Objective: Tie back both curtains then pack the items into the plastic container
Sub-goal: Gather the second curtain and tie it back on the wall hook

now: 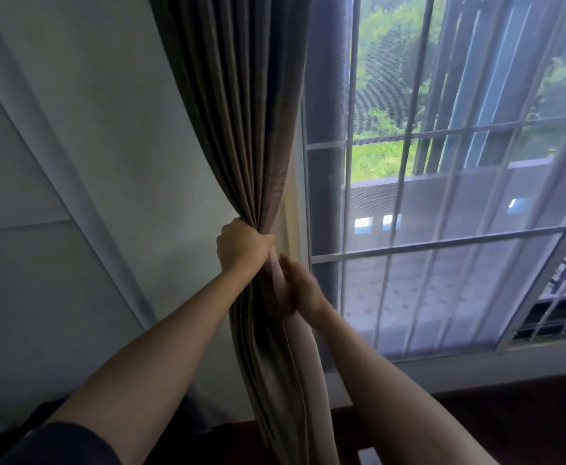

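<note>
A grey-brown pleated curtain (241, 112) hangs at the left side of the window, gathered into a tight bunch at mid height. My left hand (241, 245) is clenched around the bunched folds. Just below and to the right, my right hand (300, 286) lies against the curtain's pale inner lining, fingers pointing up along the fabric; it is blurred, and its grip is unclear. No tie-back strap, second curtain, plastic container or loose items are in sight.
A white wall (90, 162) stands left of the curtain. To the right is a barred, mesh-screened window (442, 213) with a balcony and greenery behind. A dark wooden floor (510, 424) shows at the bottom right.
</note>
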`<action>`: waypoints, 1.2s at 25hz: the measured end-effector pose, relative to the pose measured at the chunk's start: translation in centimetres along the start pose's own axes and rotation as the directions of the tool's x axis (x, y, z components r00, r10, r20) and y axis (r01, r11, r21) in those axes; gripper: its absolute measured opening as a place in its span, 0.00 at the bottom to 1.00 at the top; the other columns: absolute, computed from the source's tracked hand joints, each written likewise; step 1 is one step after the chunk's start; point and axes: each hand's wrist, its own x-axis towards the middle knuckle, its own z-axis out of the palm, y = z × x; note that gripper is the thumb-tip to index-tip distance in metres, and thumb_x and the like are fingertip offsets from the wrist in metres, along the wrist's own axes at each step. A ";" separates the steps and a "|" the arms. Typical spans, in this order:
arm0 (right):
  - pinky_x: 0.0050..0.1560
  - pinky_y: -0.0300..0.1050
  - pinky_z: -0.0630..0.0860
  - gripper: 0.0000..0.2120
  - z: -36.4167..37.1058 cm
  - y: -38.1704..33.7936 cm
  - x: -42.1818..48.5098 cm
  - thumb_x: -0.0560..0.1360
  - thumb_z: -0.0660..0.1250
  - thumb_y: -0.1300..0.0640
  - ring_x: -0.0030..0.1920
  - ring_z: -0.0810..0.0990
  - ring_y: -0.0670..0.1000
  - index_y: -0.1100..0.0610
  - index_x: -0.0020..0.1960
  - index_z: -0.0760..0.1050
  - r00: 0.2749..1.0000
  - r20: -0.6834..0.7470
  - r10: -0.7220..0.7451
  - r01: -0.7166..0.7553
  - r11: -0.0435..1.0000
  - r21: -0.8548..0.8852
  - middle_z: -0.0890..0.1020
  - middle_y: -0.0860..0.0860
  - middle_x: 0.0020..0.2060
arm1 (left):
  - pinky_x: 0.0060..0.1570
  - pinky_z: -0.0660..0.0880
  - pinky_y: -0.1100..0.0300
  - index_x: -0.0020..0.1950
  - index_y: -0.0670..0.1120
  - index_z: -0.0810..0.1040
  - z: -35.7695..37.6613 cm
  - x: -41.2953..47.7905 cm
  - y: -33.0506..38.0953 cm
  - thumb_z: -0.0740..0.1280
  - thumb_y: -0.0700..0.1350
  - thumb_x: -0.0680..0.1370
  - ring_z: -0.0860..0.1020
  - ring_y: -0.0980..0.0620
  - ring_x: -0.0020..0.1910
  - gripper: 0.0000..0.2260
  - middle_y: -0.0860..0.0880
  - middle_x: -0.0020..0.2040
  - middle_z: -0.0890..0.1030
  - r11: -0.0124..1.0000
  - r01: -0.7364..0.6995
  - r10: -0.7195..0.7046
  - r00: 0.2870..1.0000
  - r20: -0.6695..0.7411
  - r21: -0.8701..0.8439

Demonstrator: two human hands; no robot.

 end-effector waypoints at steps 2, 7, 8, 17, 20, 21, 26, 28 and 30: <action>0.67 0.47 0.60 0.25 -0.9 1.0 0.9 0.79 0.52 0.44 0.66 0.70 0.51 0.58 0.70 0.65 0.985 -0.146 0.097 -0.090 0.995 0.048 0.70 0.55 0.68 | 0.46 0.76 0.53 0.50 0.37 0.77 -1.1 0.2 -1.2 0.72 0.48 0.68 0.79 0.38 0.49 0.17 0.39 0.49 0.81 1.000 0.019 -0.020 0.999 -0.045 -0.017; 0.66 0.48 0.66 0.18 -1.1 4.8 5.0 0.79 0.56 0.55 0.66 0.70 0.56 0.60 0.67 0.68 0.952 -0.231 0.202 -0.288 0.847 -0.446 0.72 0.59 0.67 | 0.46 0.77 0.52 0.48 0.35 0.78 -2.9 0.8 -3.0 0.71 0.46 0.69 0.79 0.37 0.48 0.16 0.38 0.48 0.81 1.000 0.000 0.001 0.994 -0.107 0.001; 0.63 0.48 0.69 0.17 -1.0 5.2 6.0 0.78 0.59 0.56 0.64 0.71 0.56 0.59 0.65 0.71 0.958 -0.197 0.208 -0.282 0.802 -0.527 0.73 0.58 0.66 | 0.46 0.77 0.51 0.49 0.35 0.78 -3.2 0.9 -3.2 0.71 0.46 0.69 0.79 0.37 0.48 0.16 0.38 0.48 0.81 1.000 -0.008 0.009 0.993 -0.118 0.007; 0.61 0.44 0.71 0.19 0.2 8.0 12.7 0.71 0.69 0.58 0.63 0.72 0.55 0.55 0.61 0.77 0.920 0.018 0.391 -0.240 0.599 -0.764 0.72 0.54 0.64 | 0.40 0.68 0.60 0.49 0.35 0.77 -5.5 1.3 -4.7 0.71 0.47 0.72 0.70 0.49 0.39 0.16 0.47 0.37 0.72 1.000 0.006 -0.003 0.990 -0.140 0.021; 0.51 0.44 0.73 0.12 0.0 9.0 12.3 0.69 0.71 0.59 0.53 0.75 0.52 0.57 0.52 0.76 0.955 -0.035 0.295 -0.233 0.671 -0.704 0.77 0.50 0.50 | 0.41 0.70 0.60 0.47 0.35 0.77 -5.6 1.1 -4.6 0.71 0.47 0.72 0.70 0.50 0.38 0.15 0.50 0.36 0.70 0.999 -0.019 0.023 0.990 -0.139 0.028; 0.46 0.44 0.73 0.10 0.0 9.0 11.8 0.70 0.70 0.59 0.49 0.75 0.52 0.57 0.49 0.73 0.975 -0.085 0.205 -0.205 0.688 -0.696 0.75 0.49 0.44 | 0.41 0.71 0.58 0.46 0.35 0.77 -5.6 1.2 -4.5 0.71 0.47 0.71 0.71 0.49 0.38 0.15 0.48 0.37 0.71 0.999 -0.019 0.023 0.991 -0.129 0.029; 0.41 0.42 0.72 0.15 -3.0 8.8 8.1 0.73 0.68 0.50 0.44 0.77 0.52 0.56 0.54 0.70 0.972 -0.007 0.235 -0.149 0.593 -0.791 0.77 0.50 0.42 | 0.48 0.78 0.50 0.43 0.36 0.77 -4.3 0.8 -3.4 0.71 0.46 0.70 0.79 0.41 0.44 0.13 0.41 0.42 0.80 0.999 -0.035 0.036 0.997 -0.064 0.016; 0.39 0.40 0.71 0.09 -5.2 6.9 7.5 0.74 0.67 0.45 0.39 0.78 0.49 0.50 0.43 0.74 0.957 0.015 0.290 -0.142 0.514 -0.846 0.78 0.48 0.36 | 0.47 0.77 0.53 0.44 0.36 0.77 -3.5 0.4 -2.6 0.71 0.47 0.70 0.76 0.44 0.42 0.13 0.43 0.41 0.78 0.999 -0.032 0.032 0.999 -0.029 0.006; 0.36 0.39 0.69 0.11 -7.6 3.4 7.4 0.73 0.66 0.42 0.36 0.76 0.47 0.47 0.36 0.72 0.965 0.005 0.262 -0.113 0.434 -0.894 0.77 0.46 0.32 | 0.44 0.76 0.55 0.44 0.37 0.77 -2.3 0.2 -1.7 0.71 0.47 0.70 0.74 0.47 0.39 0.13 0.45 0.39 0.76 0.999 -0.033 0.033 0.999 0.021 -0.016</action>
